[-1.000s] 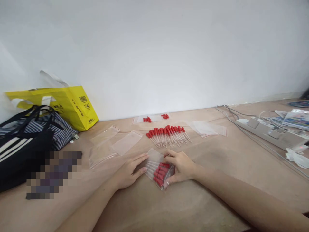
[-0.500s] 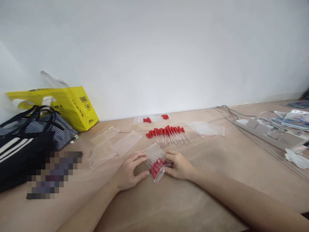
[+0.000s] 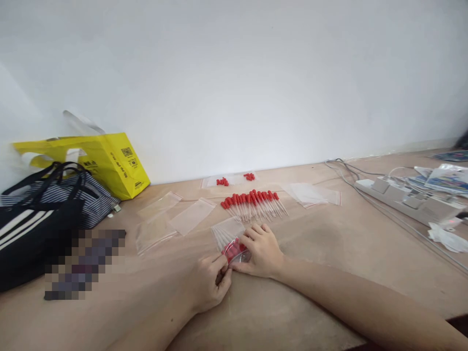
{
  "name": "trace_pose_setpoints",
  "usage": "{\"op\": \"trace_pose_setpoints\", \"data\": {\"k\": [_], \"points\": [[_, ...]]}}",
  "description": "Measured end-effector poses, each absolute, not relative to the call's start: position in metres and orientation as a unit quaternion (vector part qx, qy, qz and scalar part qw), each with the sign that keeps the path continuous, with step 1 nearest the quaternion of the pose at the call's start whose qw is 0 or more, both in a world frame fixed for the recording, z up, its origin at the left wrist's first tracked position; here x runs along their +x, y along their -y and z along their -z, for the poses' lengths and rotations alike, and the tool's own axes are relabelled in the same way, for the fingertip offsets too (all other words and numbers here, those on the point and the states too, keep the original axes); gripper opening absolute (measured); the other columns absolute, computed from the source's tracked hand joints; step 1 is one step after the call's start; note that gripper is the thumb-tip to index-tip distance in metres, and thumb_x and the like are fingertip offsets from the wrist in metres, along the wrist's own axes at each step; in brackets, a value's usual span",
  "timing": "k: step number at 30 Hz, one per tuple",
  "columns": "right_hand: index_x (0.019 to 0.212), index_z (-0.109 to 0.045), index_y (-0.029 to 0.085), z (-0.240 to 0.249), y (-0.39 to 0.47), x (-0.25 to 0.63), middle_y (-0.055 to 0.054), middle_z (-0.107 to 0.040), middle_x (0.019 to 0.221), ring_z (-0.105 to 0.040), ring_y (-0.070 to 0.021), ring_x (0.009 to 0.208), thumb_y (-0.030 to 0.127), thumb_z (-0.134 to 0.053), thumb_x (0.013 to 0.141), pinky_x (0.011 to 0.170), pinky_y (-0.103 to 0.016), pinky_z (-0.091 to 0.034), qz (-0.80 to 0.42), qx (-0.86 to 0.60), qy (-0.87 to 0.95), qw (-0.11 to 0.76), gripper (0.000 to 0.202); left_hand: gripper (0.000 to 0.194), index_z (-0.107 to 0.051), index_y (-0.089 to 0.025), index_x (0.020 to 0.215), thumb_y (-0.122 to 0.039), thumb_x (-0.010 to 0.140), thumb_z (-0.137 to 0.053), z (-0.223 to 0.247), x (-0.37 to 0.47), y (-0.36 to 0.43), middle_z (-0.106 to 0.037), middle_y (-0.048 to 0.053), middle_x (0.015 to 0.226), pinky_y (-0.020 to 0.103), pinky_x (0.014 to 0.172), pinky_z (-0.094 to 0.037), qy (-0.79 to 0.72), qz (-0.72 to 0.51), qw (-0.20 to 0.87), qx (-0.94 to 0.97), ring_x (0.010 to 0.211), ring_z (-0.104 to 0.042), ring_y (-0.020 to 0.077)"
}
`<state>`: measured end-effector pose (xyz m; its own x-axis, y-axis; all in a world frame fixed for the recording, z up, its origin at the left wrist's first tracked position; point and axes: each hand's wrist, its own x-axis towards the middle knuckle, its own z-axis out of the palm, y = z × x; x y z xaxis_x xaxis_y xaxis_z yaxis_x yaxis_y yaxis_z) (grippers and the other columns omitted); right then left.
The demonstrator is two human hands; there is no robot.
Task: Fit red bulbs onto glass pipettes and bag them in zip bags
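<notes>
A clear zip bag holding several red-bulbed droppers lies on the table in front of me, bulbs toward me. My left hand pinches the bag's near edge between thumb and fingers. Across the bag's right side bends my right hand, its thumb at the near edge and its fingers on top, hiding part of the bulbs. Beyond the hands, a row of loose droppers with red bulbs and thin clear stems is laid side by side.
Flat zip bags lie to the left, and a stack of bags to the right. Red bulbs rest on a bag near the wall. A yellow bag and striped bag stand left; a power strip with cables is at right.
My left hand has come toward me and closed on the bag's near edge. The right hand has shifted over the bag, covering more of it. The bag has turned slightly.
</notes>
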<state>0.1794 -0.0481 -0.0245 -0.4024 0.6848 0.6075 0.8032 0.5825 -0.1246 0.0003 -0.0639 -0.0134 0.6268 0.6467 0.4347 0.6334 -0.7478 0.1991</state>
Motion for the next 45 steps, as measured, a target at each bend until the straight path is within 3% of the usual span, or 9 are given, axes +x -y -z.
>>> {"op": "trace_pose_setpoints", "data": {"k": [12,18,24,30,34,36,40,45], "points": [[0.07,-0.059,0.018,0.024,0.044,0.178,-0.003,-0.055,0.071,-0.044,-0.0166,0.075,0.041,-0.056,0.066,0.067,-0.032,-0.022,0.08,-0.453,0.828,0.321,0.024,0.016,-0.037,-0.019,0.054,-0.012,0.068,-0.038,0.015,-0.003,0.056,-0.041,-0.003,0.048,0.021,0.043,-0.026,-0.347,-0.243,0.0,0.906,0.043,-0.039,0.0091],[0.081,-0.059,0.02,0.024,0.043,0.181,-0.002,-0.057,0.08,-0.044,-0.0161,0.077,0.051,-0.057,0.068,0.069,-0.032,-0.023,0.053,-0.381,0.868,0.314,0.034,0.017,-0.039,-0.018,0.054,-0.013,0.071,-0.038,0.017,-0.006,0.053,-0.041,-0.003,0.048,0.021,0.043,-0.027,-0.352,-0.25,0.027,0.902,0.045,-0.039,0.0088],[0.074,-0.059,0.02,0.028,0.037,0.173,-0.002,-0.057,0.075,-0.044,-0.0157,0.075,0.04,-0.055,0.073,0.068,-0.033,-0.022,0.094,-0.395,0.86,0.308,0.021,0.018,-0.039,-0.018,0.053,-0.013,0.07,-0.037,0.014,-0.003,0.055,-0.04,-0.003,0.047,0.021,0.042,-0.026,-0.345,-0.248,0.028,0.905,0.044,-0.038,0.0089],[0.082,-0.058,0.019,0.025,0.035,0.188,-0.003,-0.056,0.081,-0.046,-0.0161,0.077,0.043,-0.057,0.073,0.07,-0.031,-0.03,0.033,-0.351,0.885,0.305,0.026,0.017,-0.039,-0.018,0.054,-0.014,0.071,-0.039,0.009,-0.011,0.054,-0.042,-0.003,0.049,0.02,0.043,-0.029,-0.344,-0.238,0.05,0.907,0.044,-0.039,0.0087],[0.092,-0.058,0.02,0.022,0.036,0.223,-0.005,-0.056,0.087,-0.048,-0.0158,0.08,0.049,-0.059,0.07,0.07,-0.029,-0.035,-0.043,-0.318,0.892,0.318,0.037,0.007,-0.049,-0.018,0.07,-0.025,0.071,-0.047,0.001,-0.025,0.053,-0.056,0.002,0.068,0.025,0.057,-0.043,-0.344,-0.239,0.058,0.906,0.061,-0.052,0.0136],[0.095,-0.059,0.021,0.023,0.038,0.237,-0.005,-0.057,0.087,-0.049,-0.0158,0.08,0.047,-0.059,0.071,0.07,-0.029,-0.035,-0.055,-0.319,0.894,0.31,0.036,0.019,-0.053,-0.019,0.088,-0.028,0.072,-0.051,-0.002,-0.031,0.052,-0.06,0.006,0.089,0.032,0.073,-0.046,-0.322,-0.243,0.048,0.914,0.082,-0.055,0.0187],[0.094,-0.061,0.022,0.025,0.04,0.241,-0.004,-0.059,0.08,-0.049,-0.0152,0.075,0.035,-0.048,0.081,0.067,-0.031,-0.033,0.022,-0.302,0.909,0.286,0.022,0.029,-0.052,-0.02,0.107,-0.025,0.078,-0.051,0.002,-0.034,0.046,-0.06,0.007,0.105,0.033,0.087,-0.045,-0.234,-0.232,0.008,0.944,0.101,-0.054,0.0196],[0.078,-0.062,0.019,0.023,0.033,0.226,-0.003,-0.056,0.064,-0.044,-0.0135,0.064,0.022,-0.036,0.086,0.065,-0.032,-0.03,0.171,-0.242,0.917,0.266,0.028,0.018,-0.06,-0.017,0.094,-0.019,0.081,-0.047,0.01,-0.033,0.04,-0.067,0.007,0.091,0.026,0.074,-0.053,-0.164,-0.254,-0.098,0.948,0.083,-0.063,0.0157]]}}
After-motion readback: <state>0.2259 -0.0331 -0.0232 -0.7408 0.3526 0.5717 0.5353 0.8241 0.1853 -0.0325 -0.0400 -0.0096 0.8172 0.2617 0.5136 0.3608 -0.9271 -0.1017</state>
